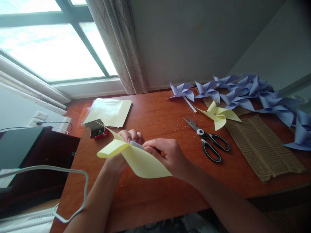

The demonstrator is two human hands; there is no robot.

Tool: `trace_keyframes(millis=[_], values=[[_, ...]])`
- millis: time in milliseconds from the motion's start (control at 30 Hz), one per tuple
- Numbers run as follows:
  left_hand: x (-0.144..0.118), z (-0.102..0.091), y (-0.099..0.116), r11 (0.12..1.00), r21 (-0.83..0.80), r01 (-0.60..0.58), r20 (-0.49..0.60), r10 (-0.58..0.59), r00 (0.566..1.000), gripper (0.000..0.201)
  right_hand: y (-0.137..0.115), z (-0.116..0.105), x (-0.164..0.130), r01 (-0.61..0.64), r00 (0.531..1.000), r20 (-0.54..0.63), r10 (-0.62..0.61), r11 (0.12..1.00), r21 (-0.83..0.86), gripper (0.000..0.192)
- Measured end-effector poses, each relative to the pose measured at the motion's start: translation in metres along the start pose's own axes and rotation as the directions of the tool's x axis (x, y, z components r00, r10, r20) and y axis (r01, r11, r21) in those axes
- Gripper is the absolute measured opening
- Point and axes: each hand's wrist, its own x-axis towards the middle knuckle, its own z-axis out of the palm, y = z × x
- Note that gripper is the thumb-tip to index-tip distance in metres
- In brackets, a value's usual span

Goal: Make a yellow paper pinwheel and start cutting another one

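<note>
Several of my left fingers (pixel 132 135) close on a yellow paper pinwheel (pixel 145 164) near its middle, above the table (pixel 150 200), while my right fingers (pixel 155 143) pinch the pale stick (pixel 137 144) there. Open scissors (pixel 200 132) lie to the right, near a second yellow pinwheel (pixel 220 122); beyond, purple pinwheels (pixel 236 101) crowd the far right side.

Pretty sure I'd call this a room at home: big window (pixel 46 51), pale patterned curtains (pixel 121 45), ordinary sockets (pixel 40 115) on the wall to my left, plus a reddish wooden bench (pixel 150 200) with scissors (pixel 200 132) and paper pinwheels (pixel 218 118), like a little craft corner.
</note>
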Motion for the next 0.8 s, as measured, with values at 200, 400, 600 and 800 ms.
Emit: trace_keyframes(millis=[200,400,600,800], values=[[0.0008,0.0029,0.0007,1.0,-0.005,0.0,-0.008,0.0,1.0,0.038,-0.0004,-0.0015,0.0017,-0.012,1.0,0.008,0.011,0.999,0.03,0.02],[0.0024,0.0046,0.0008,0.999,-0.047,0.007,0.023,-0.006,1.0,0.034,-0.0019,-0.0032,0.0021,-0.054,0.998,0.034,0.052,0.997,0.061,0.018],[0.0014,0.0068,0.0026,0.999,-0.02,0.035,-0.029,-0.036,0.999,0.033,-0.0019,-0.0015,0.0024,-0.105,0.994,0.029,0.103,0.993,0.061,0.018],[0.0007,0.0049,0.0033,0.999,0.004,0.033,-0.001,-0.033,0.999,0.029,-0.0027,-0.0012,0.0036,-0.113,0.994,0.019,0.112,0.992,0.063,0.017]])
